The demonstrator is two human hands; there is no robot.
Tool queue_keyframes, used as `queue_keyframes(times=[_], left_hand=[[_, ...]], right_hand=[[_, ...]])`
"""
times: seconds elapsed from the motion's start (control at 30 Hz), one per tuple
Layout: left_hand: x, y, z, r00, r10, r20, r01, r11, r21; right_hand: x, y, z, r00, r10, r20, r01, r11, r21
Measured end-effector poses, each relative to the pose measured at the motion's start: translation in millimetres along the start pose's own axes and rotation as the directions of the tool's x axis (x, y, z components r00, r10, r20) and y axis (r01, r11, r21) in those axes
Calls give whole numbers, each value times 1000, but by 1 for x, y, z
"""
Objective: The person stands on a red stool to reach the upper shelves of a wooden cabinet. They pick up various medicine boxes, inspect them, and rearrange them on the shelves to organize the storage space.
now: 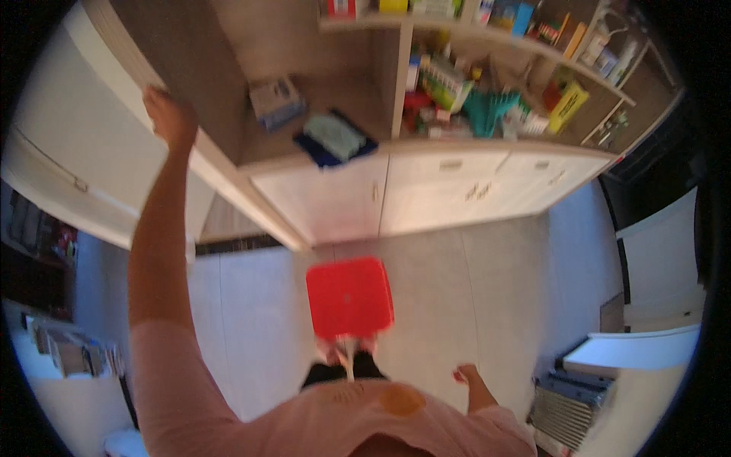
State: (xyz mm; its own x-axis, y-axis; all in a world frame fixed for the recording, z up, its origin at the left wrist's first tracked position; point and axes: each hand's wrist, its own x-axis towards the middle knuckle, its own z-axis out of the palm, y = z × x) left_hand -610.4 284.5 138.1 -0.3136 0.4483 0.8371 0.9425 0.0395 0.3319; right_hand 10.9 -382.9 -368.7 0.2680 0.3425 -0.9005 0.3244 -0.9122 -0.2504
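Observation:
My left hand (169,116) is raised at the far left, its fingers closed round the pale upright edge (131,65) of the cabinet. Lower down at my right side hangs my right hand (464,374); it is small and blurred, and its fingers cannot be made out. It touches no furniture. Right of my left hand, an open cabinet compartment (316,87) holds a blue-and-white box or packet (276,102). A folded pale green cloth (333,135) lies on a dark blue one (324,157) at the compartment's front edge.
A red square stool (349,297) stands on the tiled floor (434,305) just before my feet. White cupboard doors (324,198) run below the shelves. Cluttered shelves at the right hold a teal basket (491,110) and a yellow packet (568,107). A ribbed grey object (562,411) stands lower right.

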Motion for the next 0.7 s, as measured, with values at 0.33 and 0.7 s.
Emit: queue_keyframes(times=[0.33, 0.7], left_hand=[[13, 16, -24, 986, -62, 158, 50, 996, 80], [19, -11, -20, 990, 112, 81, -100, 985, -140]], right_hand=[[-122, -126, 41, 987, 27, 160, -86, 923, 376], [-110, -203, 5, 908, -414, -62, 417, 883, 217]])
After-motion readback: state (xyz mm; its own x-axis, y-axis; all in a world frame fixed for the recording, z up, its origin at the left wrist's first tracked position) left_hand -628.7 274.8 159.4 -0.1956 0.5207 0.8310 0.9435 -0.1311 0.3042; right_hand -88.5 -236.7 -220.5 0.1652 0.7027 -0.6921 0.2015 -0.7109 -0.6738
